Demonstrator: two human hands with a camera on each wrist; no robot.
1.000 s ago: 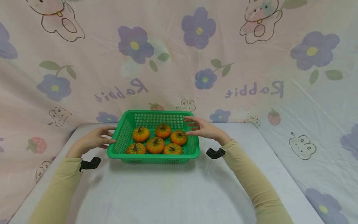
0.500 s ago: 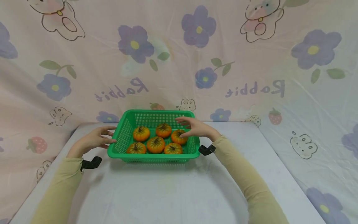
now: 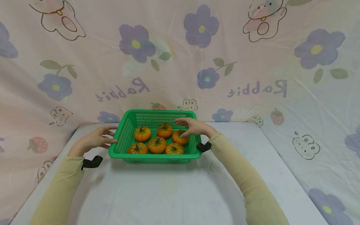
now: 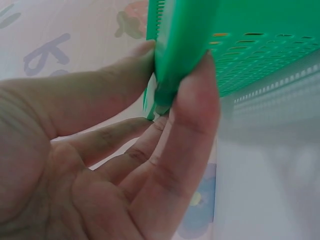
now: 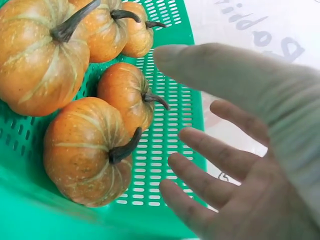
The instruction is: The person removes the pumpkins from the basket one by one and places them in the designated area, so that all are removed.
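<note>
A green plastic basket (image 3: 157,157) with slotted walls holds several small orange pumpkins (image 3: 157,145) with dark stems. At its left end, my left hand (image 3: 94,139) pinches the rim; the left wrist view shows the thumb on one side of the rim (image 4: 182,45) and a finger on the other. Reaching over the basket's right end, my right hand (image 3: 195,127) has its fingers spread and holds nothing. Its thumb overlaps the rightmost pumpkin (image 3: 180,140) in the head view. In the right wrist view, a large pumpkin (image 5: 87,150) lies left of the fingers.
The basket stands near the back of a white table (image 3: 157,193). Behind it hangs a pale curtain (image 3: 171,75) printed with flowers and rabbits. Black camera mounts (image 3: 92,162) sit at both wrists, below the beige sleeves.
My right hand has moved left, from the basket's right rim to over the rightmost pumpkin. The left hand stays at the left rim, and the pumpkins lie as before.
</note>
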